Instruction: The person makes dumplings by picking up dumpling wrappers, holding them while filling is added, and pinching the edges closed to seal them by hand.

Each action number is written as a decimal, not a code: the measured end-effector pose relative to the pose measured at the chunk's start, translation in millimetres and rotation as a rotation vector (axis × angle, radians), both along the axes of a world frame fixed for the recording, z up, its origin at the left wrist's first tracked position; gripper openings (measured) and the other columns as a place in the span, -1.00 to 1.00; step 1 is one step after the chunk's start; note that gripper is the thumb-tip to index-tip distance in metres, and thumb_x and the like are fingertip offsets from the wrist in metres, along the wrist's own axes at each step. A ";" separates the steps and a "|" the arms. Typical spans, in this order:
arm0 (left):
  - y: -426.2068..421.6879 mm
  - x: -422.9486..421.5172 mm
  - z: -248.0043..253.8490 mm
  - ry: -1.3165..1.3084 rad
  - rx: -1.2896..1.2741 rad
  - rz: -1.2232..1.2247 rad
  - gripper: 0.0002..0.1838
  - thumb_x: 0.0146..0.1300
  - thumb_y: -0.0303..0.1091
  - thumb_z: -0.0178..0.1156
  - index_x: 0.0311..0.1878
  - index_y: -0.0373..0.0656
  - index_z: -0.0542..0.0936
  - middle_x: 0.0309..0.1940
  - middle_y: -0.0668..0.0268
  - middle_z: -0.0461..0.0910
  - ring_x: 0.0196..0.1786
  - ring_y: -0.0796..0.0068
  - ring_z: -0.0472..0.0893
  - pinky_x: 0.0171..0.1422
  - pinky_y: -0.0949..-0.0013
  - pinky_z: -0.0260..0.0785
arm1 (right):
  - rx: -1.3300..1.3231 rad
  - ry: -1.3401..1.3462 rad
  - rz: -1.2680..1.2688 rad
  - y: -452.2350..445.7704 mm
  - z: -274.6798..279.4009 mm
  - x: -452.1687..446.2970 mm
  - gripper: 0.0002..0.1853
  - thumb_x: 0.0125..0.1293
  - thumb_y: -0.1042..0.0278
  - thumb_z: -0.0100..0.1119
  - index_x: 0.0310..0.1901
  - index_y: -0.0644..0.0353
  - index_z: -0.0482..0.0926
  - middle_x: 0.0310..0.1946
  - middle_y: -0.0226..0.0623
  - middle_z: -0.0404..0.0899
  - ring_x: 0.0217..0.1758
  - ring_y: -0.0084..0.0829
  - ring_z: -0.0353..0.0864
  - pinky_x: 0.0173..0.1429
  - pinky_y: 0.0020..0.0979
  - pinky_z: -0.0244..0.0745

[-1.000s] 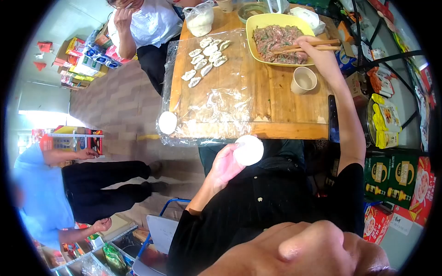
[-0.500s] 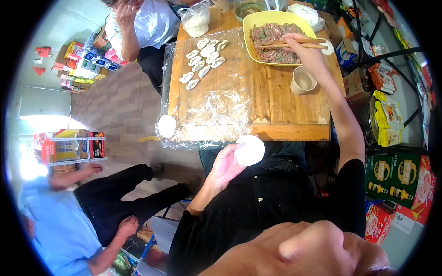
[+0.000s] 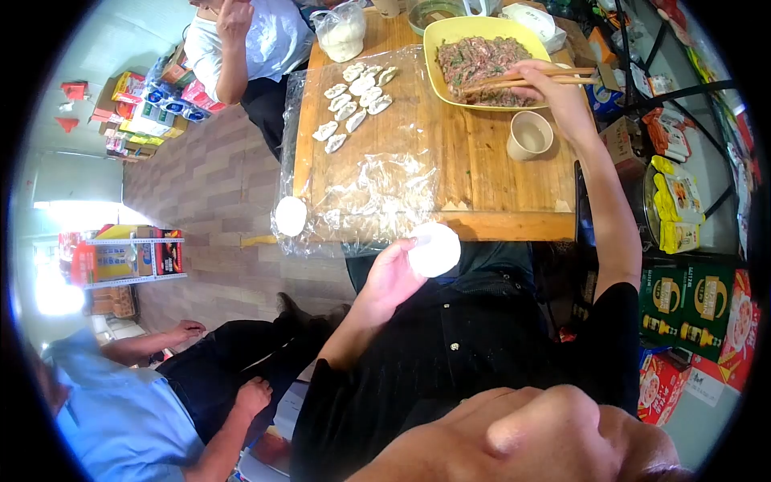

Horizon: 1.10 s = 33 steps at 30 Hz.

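Our two hands were well apart: the left hand (image 3: pixel 392 271) held a round white wrapper (image 3: pixel 436 251) between thumb and fingers just off the table's near edge, while the right hand (image 3: pixel 552 95) was closed around a pair of chopsticks (image 3: pixel 575 80) at the yellow bowl (image 3: pixel 431 58) of minced filling (image 3: pixel 480 61). Whether the tips gripped any filling, we could not tell.

We judged that a loosened pinch could drop the wrapper onto our lap, and that a poor grip with the chopsticks could spill meat between bowl and wrapper. The paper cup (image 3: pixel 530 135) stood near our right forearm, where a careless sweep might tip it. Beyond our left hand, a second wrapper (image 3: pixel 291 216) lay at the table's (image 3: pixel 502 189) corner; a tug on the overhanging plastic sheet (image 3: pixel 385 165) could pull it off, or disturb the shaped dumplings (image 3: pixel 352 96) farther in.

Of the labels, the green boxes (image 3: pixel 708 299), the red carton (image 3: pixel 663 387) and the yellow packets (image 3: pixel 676 201) carried print too small or blurred for us to read.
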<state>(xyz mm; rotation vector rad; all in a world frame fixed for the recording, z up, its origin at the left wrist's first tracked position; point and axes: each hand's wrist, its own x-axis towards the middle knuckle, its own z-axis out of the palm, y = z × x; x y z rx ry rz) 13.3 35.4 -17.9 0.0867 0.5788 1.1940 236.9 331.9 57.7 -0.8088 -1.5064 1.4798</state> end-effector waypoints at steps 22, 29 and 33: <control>27.2 6.8 71.1 -0.539 0.240 0.042 -0.06 0.37 0.27 -0.14 0.44 -0.47 0.05 0.45 -0.17 0.10 0.45 -0.08 0.22 0.54 -0.03 0.04 | -0.109 0.026 0.351 -137.3 44.2 30.4 -0.72 0.46 0.32 -0.01 -0.04 0.38 0.55 -0.09 0.00 0.62 -0.03 -0.32 0.68 0.01 -0.42 0.65; 22.6 6.6 64.8 -0.518 0.226 0.083 -0.03 0.31 0.27 -0.01 0.45 -0.44 0.06 0.44 -0.13 0.13 0.44 -0.03 0.23 0.53 0.02 0.07 | -0.124 -0.041 0.344 -132.2 52.3 31.5 -0.75 0.44 0.35 0.00 -0.03 0.36 0.53 -0.09 -0.01 0.62 -0.04 -0.29 0.70 -0.04 -0.43 0.67; 22.7 1.4 60.0 -0.477 0.235 0.069 -0.10 0.32 0.18 -0.03 0.45 -0.41 0.08 0.45 -0.15 0.12 0.46 -0.05 0.21 0.56 -0.02 0.01 | -0.101 -0.084 0.315 -125.4 64.9 31.8 -0.75 0.43 0.37 0.00 0.01 0.34 0.51 -0.09 0.00 0.63 -0.08 -0.28 0.71 -0.06 -0.44 0.67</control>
